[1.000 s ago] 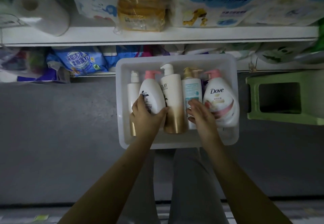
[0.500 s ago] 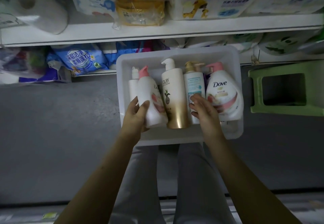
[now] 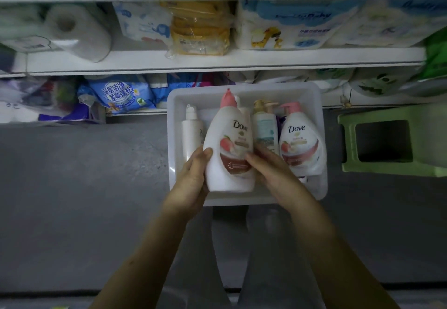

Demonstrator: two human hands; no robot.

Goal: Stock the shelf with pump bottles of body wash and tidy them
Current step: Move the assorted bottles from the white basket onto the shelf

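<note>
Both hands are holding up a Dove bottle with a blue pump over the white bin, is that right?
Not quite. The head view shows the pump on the held Dove bottle is pink, not blue. The rest stands: the left hand and the right hand hold it over the white bin.

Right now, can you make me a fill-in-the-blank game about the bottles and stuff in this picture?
1. The left hand and right hand grip the held bottle, whose label reads ____.
2. Its pump top is ____ in colour.
3. The bin below it is ____ in colour.
4. The stool to the right of the bin is ____ in colour.
Missing words: Dove; pink; white; green.
</note>
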